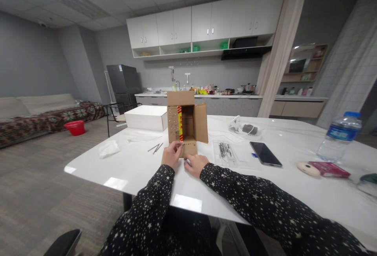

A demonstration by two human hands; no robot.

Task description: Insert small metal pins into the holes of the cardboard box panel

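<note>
An open cardboard box [188, 124] lies with its mouth facing me and its flaps spread. Small metal pieces dot its left flap [173, 122], beside a yellow-and-red strip. On the lower flap [191, 150] there is a row of small dark marks. My left hand [172, 154] is at that flap's left side, thumb and fingertips pinched together; anything between them is too small to name. At the flap's near edge, my right hand [196, 165] has curled fingers, with something greyish at the tips that I cannot make out.
Right of the box lies a clear plastic case [224, 153] of small metal parts, then a phone [265, 154]. A water bottle [338, 138] stands farther right. Left are loose nails [156, 148], crumpled white plastic [108, 149] and a white box [146, 117].
</note>
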